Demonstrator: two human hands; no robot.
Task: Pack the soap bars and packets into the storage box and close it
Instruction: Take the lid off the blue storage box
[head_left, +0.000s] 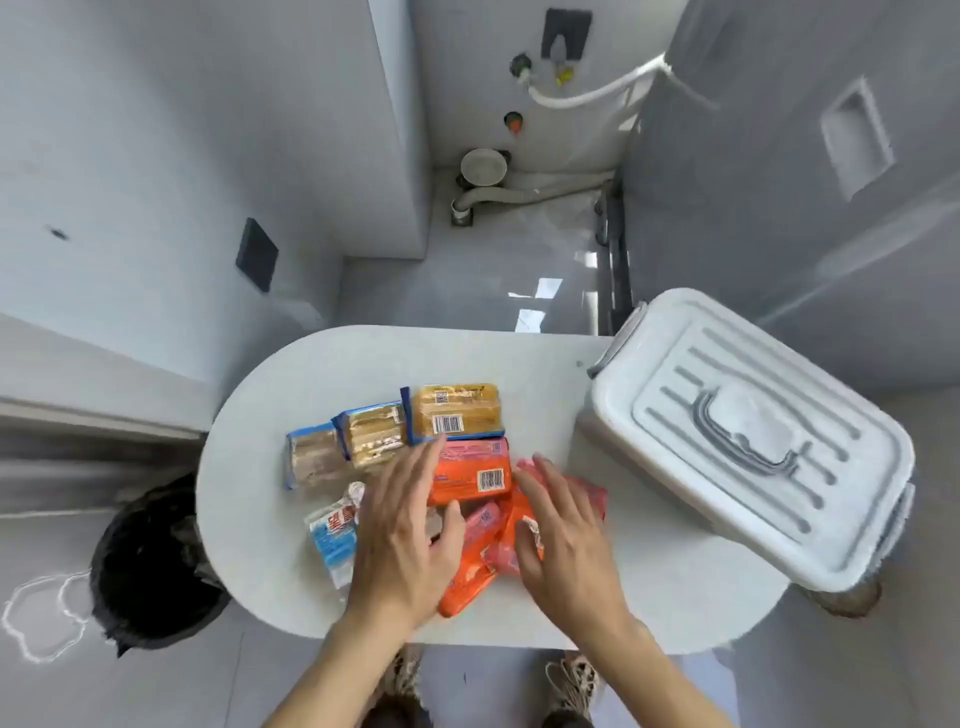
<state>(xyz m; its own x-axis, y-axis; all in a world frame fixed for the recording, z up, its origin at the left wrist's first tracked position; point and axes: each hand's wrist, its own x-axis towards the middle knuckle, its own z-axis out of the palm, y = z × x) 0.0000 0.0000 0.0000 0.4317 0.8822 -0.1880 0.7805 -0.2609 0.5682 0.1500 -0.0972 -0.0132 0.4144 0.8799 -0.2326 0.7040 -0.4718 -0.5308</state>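
Note:
Several soap packs lie on the white oval table (270, 415). Three yellow bars in blue-edged wrap (457, 410) sit in a row at the back. An orange pack (470, 470) lies in front of them, beside more orange packs (467, 577) and a pink packet (587, 493). A blue-and-white packet (332, 535) lies to the left. My left hand (402, 530) hovers flat over the middle of the pile with fingers spread. My right hand (563, 535) rests, fingers apart, on the pink and orange packets. The white storage box (748, 441), lid shut, stands at the table's right end.
A black bin (150, 561) stands on the floor left of the table. Grey walls, a drain pipe (519, 192) and a white hose (587, 96) lie beyond. My feet show under the table's near edge.

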